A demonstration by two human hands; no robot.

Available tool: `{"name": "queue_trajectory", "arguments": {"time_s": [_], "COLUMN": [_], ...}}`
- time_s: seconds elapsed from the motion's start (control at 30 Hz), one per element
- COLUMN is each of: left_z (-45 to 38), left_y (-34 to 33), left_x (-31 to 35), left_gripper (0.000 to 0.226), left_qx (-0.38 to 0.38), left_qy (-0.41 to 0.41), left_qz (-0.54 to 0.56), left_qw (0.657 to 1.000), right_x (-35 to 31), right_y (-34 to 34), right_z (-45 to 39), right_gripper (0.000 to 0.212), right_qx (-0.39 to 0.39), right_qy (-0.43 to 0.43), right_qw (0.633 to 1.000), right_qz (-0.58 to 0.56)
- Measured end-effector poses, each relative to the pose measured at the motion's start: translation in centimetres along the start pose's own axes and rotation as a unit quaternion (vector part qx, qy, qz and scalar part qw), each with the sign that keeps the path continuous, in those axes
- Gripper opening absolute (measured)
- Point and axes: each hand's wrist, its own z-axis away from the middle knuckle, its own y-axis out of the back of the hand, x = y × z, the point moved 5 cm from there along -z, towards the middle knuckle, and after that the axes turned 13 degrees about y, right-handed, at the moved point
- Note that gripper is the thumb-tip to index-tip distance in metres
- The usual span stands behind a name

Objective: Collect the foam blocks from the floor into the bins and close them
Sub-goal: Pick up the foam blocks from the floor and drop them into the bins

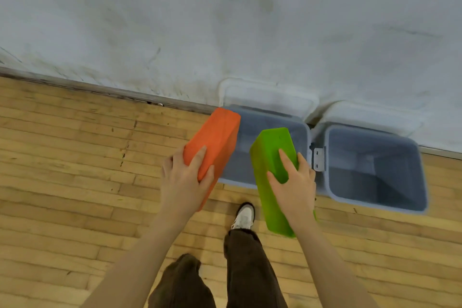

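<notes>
Head view, looking down at a wooden floor [62, 157] beside a pale wall [225, 20]: a person stands over two grey bins with a foam block in each hand. At left, the left hand [183, 177] grips an orange foam block [215, 140] near its lower end, fingers wrapped over one long edge and thumb on the face, the block's far end reaching over the rim of the left bin [262, 147]. Beside it, the right hand [295, 182] grips a green foam block [272, 157] about mid-length, fingers curled over the edge, its upper end hanging over the same open bin. Further right, the right bin [375, 165] stands open and appears empty; both white lids [270, 97] lean back against the wall. A white shoe [245, 215] and dark trousers [250, 270] show below. Each block is carried one-handed, which suggests they are light, and the foam is likely soft enough to dent under a tight squeeze, so a broad grip across the width near the middle looks best. Both blocks look ready to be lowered end-first; lids remain to be closed.
</notes>
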Motion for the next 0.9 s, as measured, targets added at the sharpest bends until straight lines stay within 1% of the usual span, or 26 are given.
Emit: {"name": "queue_trajectory", "arguments": {"time_s": [0.1,0.2,0.3,0.37,0.4,0.47,0.53,0.63,0.73,0.8,0.9], "left_z": [-4.5,-8.7,-12.0,-13.9,-14.5,-15.1,-15.2,-14.3,-13.0,-12.3,-11.3], "left_y": [-4.6,-10.9,-17.8,-21.5,-23.0,-24.9,-24.8,-22.5,-19.2,-16.1,-11.3], "left_x": [2.5,3.7,3.8,3.6,3.5,3.1,2.9,2.4,1.7,1.4,1.2], "left_gripper": [0.045,0.04,0.04,0.043,0.042,0.04,0.039,0.034,0.03,0.03,0.04], "left_qx": [0.01,-0.004,-0.046,-0.079,-0.098,-0.126,-0.125,-0.113,-0.123,-0.133,-0.168], "left_qy": [0.019,0.048,0.1,0.12,0.117,0.085,0.027,-0.065,-0.122,-0.155,-0.219], "left_qz": [0.016,0.02,0.034,0.05,0.04,-0.008,-0.029,-0.015,-0.005,0.008,0.017], "left_qw": [1.0,0.999,0.993,0.988,0.987,0.988,0.991,0.991,0.985,0.979,0.961], "right_x": [3.3,6.0,7.9,9.2,9.7,10.3,10.2,9.2,8.0,6.2,2.5], "right_y": [-2.5,-7.1,-12.6,-16.0,-17.4,-19.2,-19.7,-18.2,-15.5,-13.1,-9.9], "right_z": [-5.5,-10.6,-14.5,-16.3,-16.7,-16.8,-16.0,-13.4,-9.9,-7.2,-3.0], "right_gripper": [0.059,0.062,0.067,0.069,0.068,0.061,0.053,0.041,0.035,0.033,0.033], "right_qx": [-0.025,-0.041,-0.035,-0.031,-0.034,-0.038,-0.031,0.013,0.05,0.068,0.094], "right_qy": [-0.003,-0.002,0.008,-0.004,-0.011,-0.001,0.032,0.058,0.035,-0.002,-0.048], "right_qw": [1.0,0.999,0.999,0.998,0.998,0.998,0.999,0.998,0.997,0.996,0.993], "right_qz": [0.005,-0.003,-0.02,-0.046,-0.057,-0.05,-0.026,-0.026,-0.049,-0.059,-0.047]}}
